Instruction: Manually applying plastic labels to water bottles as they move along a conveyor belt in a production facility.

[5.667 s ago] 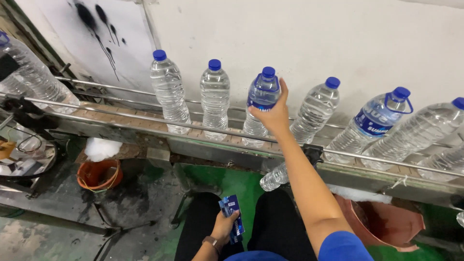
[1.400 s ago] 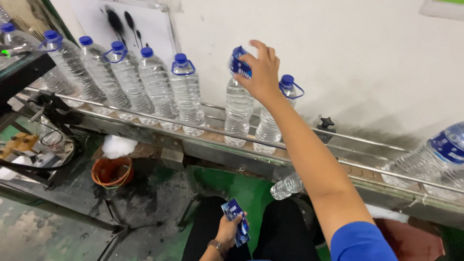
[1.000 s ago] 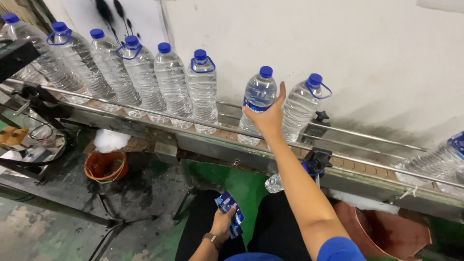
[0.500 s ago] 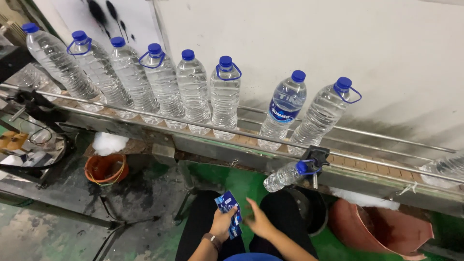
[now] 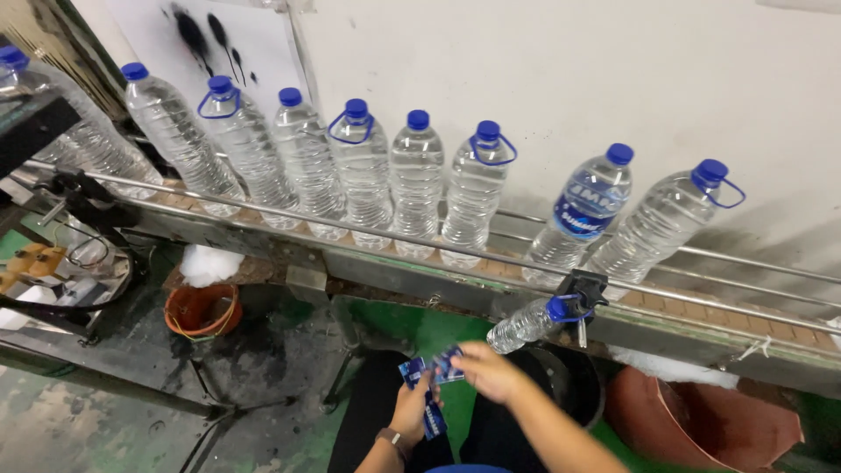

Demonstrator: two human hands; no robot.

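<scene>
My right hand [image 5: 489, 371], off the conveyor bottles since a second ago, pinches one blue label [image 5: 448, 365] from the stack [image 5: 424, 394] gripped upright in my left hand [image 5: 412, 410], the label's long axis slanting up-right.

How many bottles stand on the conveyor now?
9: one cut off far left, six bunched mid-left, then the labelled one and its neighbour at right. More may be hidden off-frame.

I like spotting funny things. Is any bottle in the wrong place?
Yes. One small bottle hangs sideways below the conveyor, hooked by its blue loop on a black clamp, while the others stand upright.
</scene>
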